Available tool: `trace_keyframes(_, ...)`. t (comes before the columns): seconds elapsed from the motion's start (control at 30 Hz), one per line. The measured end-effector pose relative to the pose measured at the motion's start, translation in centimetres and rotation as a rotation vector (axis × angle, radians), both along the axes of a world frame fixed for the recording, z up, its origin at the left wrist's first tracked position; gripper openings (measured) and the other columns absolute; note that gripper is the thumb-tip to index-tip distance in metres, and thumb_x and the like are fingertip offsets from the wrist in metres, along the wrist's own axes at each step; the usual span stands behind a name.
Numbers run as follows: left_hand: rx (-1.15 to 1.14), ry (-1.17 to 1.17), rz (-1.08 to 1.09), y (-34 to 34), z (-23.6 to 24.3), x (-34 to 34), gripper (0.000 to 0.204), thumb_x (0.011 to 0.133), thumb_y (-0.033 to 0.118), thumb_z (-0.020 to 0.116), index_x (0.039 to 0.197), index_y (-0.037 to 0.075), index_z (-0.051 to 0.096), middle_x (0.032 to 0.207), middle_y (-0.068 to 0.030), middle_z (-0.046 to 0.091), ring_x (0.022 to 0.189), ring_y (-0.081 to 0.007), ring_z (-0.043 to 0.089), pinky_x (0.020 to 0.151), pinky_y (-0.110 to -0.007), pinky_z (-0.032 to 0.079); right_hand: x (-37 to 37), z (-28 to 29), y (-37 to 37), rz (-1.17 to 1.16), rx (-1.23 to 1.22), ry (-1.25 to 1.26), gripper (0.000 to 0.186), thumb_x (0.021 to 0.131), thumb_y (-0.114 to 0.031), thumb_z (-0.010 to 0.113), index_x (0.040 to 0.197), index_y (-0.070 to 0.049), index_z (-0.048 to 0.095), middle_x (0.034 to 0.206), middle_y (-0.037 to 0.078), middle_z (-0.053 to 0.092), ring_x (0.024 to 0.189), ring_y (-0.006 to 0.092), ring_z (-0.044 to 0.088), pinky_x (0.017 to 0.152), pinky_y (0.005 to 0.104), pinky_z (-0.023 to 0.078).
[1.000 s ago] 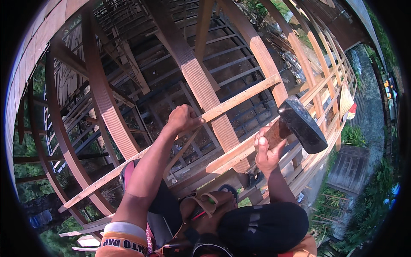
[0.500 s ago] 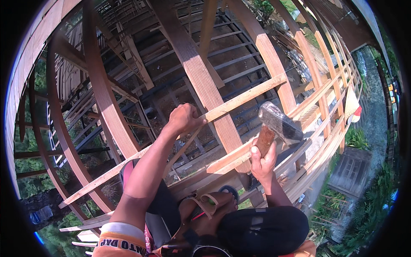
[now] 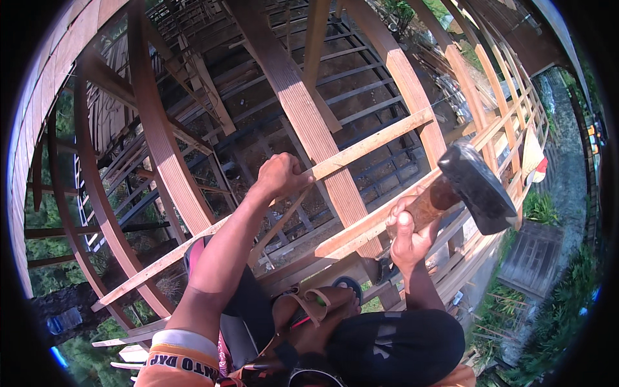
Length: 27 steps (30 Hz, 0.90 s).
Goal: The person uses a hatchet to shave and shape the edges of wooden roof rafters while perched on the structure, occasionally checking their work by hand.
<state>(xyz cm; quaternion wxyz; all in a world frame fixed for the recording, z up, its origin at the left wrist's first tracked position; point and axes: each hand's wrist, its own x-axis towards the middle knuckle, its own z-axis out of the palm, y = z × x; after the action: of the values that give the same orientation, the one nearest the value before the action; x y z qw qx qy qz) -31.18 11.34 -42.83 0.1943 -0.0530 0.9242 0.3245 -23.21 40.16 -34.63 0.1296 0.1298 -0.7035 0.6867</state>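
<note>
My left hand is closed round a long, thin wooden batten, which slants from lower left to upper right across the rafters. Just right of that hand, the batten crosses a broad brown rafter. In my right hand is a hammer with a heavy dark metal head and a short brown wooden handle. The fingers wrap round the handle, and the head is raised to the upper right, apart from the batten. Any nail under my left fingers is hidden.
More rafters run side by side with wide gaps between them, and framing lies far below. Stacked battens lie along the right edge. My sandalled foot rests on the timber. A paved strip and plants lie below right.
My right hand has moved slightly right with the hammer, whose head has swung to the right and appears larger. My left hand stays on the batten.
</note>
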Motion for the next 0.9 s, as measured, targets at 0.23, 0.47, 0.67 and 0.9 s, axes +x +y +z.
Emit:
trace_keyframes(0.23, 0.034, 0.039, 0.002, 0.3, 0.0, 0.3, 0.036, 0.078, 0.034, 0.088, 0.079, 0.0, 0.077, 0.075, -0.0166, 0.075, 0.074, -0.0289, 0.075, 0.07, -0.042, 0.056, 2.6, -3.0, 0.3, 0.054, -0.011, -0.009, 0.037, 0.105, -0.017, 0.063, 0.135, -0.003, 0.047, 0.098, 0.007, 0.062, 0.082, 0.0154, 0.061, 0.072, 0.0321, 0.053)
trace_keyframes(0.47, 0.013, 0.057, 0.019, -0.8, -0.6, 0.3, 0.036, 0.078, 0.035, 0.088, 0.079, 0.0, 0.076, 0.073, -0.0161, 0.073, 0.073, -0.0293, 0.074, 0.071, -0.043, 0.056, 7.0, -8.6, -3.7, 0.076, -0.789, -1.064, 0.028, 0.11, -0.033, 0.061, 0.124, -0.014, 0.046, 0.095, 0.004, 0.054, 0.073, 0.0135, 0.053, 0.064, 0.0324, 0.051)
trace_keyframes(0.67, -0.009, 0.04, -0.047, 0.0, -1.5, -0.8, 0.039, 0.075, 0.038, 0.089, 0.078, 0.002, 0.075, 0.076, -0.0161, 0.074, 0.077, -0.0299, 0.074, 0.072, -0.042, 0.056, 4.8, -9.8, -7.5, 0.101, -0.959, -1.058, 0.028, 0.109, -0.034, 0.063, 0.122, -0.017, 0.046, 0.091, 0.002, 0.054, 0.073, 0.0115, 0.054, 0.062, 0.0295, 0.051)
trace_keyframes(0.9, 0.045, 0.288, -0.03, -0.9, -2.9, 0.0, 0.039, 0.071, 0.031, 0.089, 0.067, -0.003, 0.07, 0.062, -0.0189, 0.067, 0.058, -0.028, 0.07, 0.058, -0.041, 0.052, 4.4, -9.7, -7.4, 0.089, -0.671, -0.886, 0.037, 0.109, -0.034, 0.062, 0.133, -0.016, 0.041, 0.09, 0.001, 0.053, 0.072, 0.0101, 0.054, 0.06, 0.027, 0.05)
